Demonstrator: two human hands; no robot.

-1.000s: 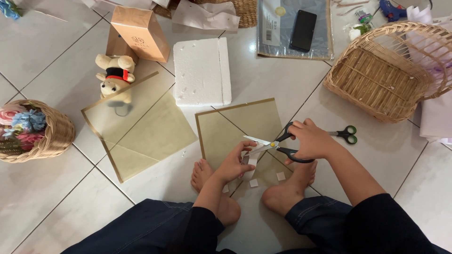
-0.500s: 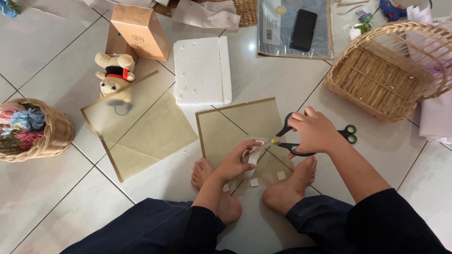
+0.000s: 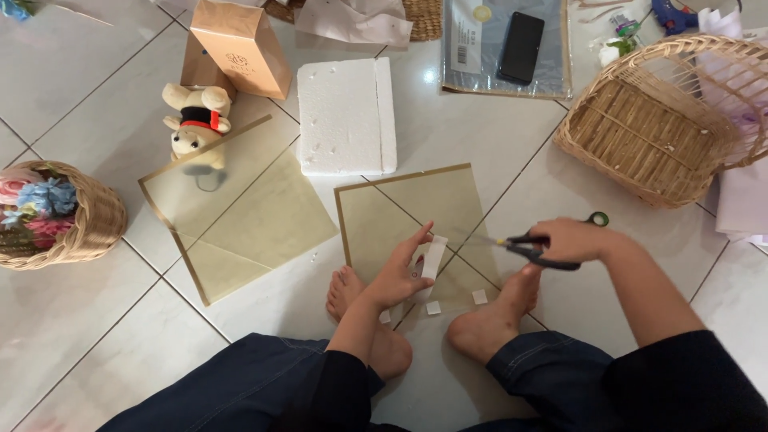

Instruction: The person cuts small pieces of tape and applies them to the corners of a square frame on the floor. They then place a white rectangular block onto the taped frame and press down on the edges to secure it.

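Note:
I sit on a tiled floor with my bare feet forward. My left hand point(image 3: 402, 270) pinches a white strip of tape point(image 3: 433, 258) over a translucent tan sheet point(image 3: 400, 212) with a gold edge. My right hand point(image 3: 570, 238) grips black scissors point(image 3: 534, 250) with green-lined handles, blades pointing left, a short way to the right of the strip. Three small white cut squares point(image 3: 478, 297) lie on the sheet between my feet.
A second tan sheet point(image 3: 240, 216) lies to the left with a plush bear point(image 3: 196, 120) on it. Behind are a white foam block point(image 3: 346, 114), a brown paper bag point(image 3: 240, 48), a phone point(image 3: 521, 46) on a sleeve, a large wicker basket point(image 3: 664, 120) right, a flower basket point(image 3: 56, 212) left.
My right hand has pulled the scissors away to the right from the strip. My left hand has stayed on the strip over the sheet.

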